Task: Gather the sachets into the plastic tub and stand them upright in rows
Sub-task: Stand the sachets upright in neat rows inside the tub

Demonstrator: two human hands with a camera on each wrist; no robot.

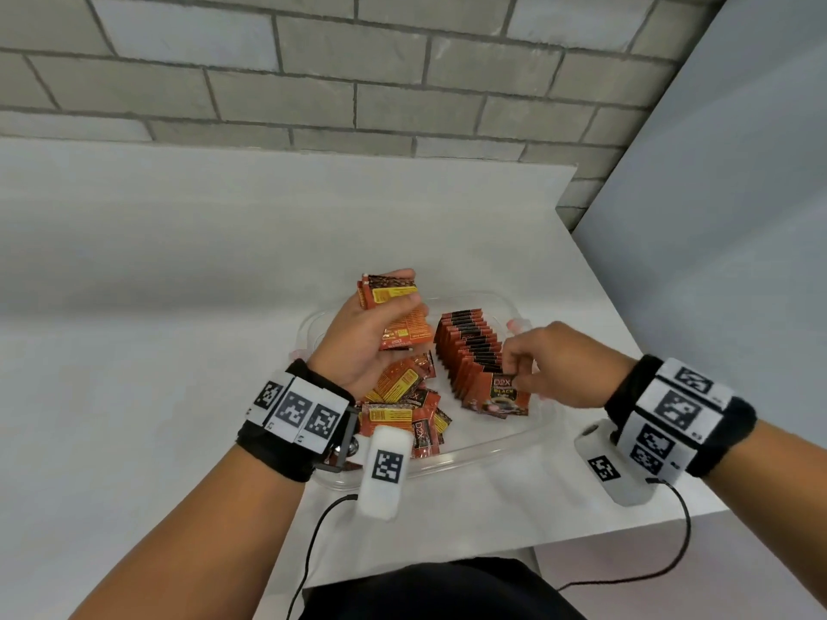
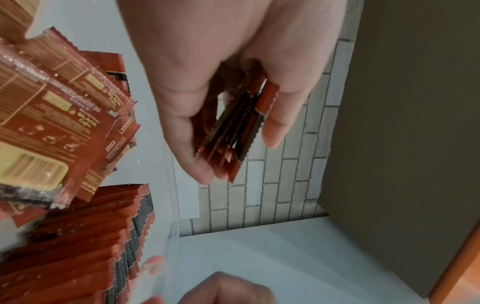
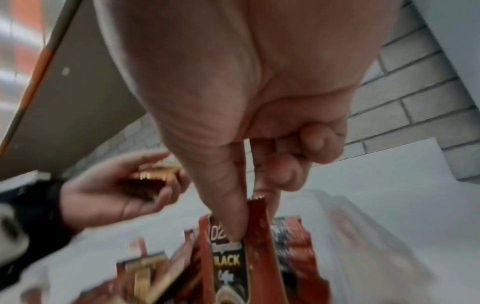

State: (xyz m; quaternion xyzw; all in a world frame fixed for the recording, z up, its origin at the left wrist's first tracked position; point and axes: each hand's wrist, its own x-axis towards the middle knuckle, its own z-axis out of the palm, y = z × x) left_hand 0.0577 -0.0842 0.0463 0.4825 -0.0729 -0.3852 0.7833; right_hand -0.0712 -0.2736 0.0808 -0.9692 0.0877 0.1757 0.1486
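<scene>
Your right hand pinches the top edge of a single sachet between thumb and fingertips, seating it at the near end of the upright row inside the clear plastic tub, while your left hand grips a small stack of sachets above the tub. A loose heap lies flat in the tub's left part. The sachets look light, thin and glossy, likely to slip and topple, so take each by its crimped top seam.
</scene>
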